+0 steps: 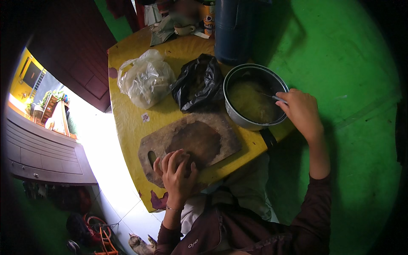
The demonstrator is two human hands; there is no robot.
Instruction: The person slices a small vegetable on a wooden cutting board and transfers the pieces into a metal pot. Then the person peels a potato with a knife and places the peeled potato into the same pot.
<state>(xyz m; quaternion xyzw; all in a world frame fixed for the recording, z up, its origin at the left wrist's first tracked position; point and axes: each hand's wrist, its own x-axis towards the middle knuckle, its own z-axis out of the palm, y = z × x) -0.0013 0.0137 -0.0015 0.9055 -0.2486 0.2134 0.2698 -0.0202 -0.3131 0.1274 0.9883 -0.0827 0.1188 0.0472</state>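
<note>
A worn wooden cutting board [229, 140] with a dark round patch and a handle slot lies on the yellow-covered table. Over its lower left part rests my left hand [178, 172], fingers apart and bent, with no object visible in it. To the board's upper right stands a metal pot [237, 119] holding yellowish liquid. My right hand [301, 106] is at the pot's right rim, pinching the grey handle of a utensil [279, 98] that reaches inward; whether it is a knife or a spoon cannot be told.
Behind the board sit a translucent plastic bag [146, 79] and a black plastic bag [197, 83]. A tall blue container [232, 32], a cup [184, 30] and packets stand at the back. A green wall [360, 95] flanks the table's right; a cat [142, 244] is on the floor.
</note>
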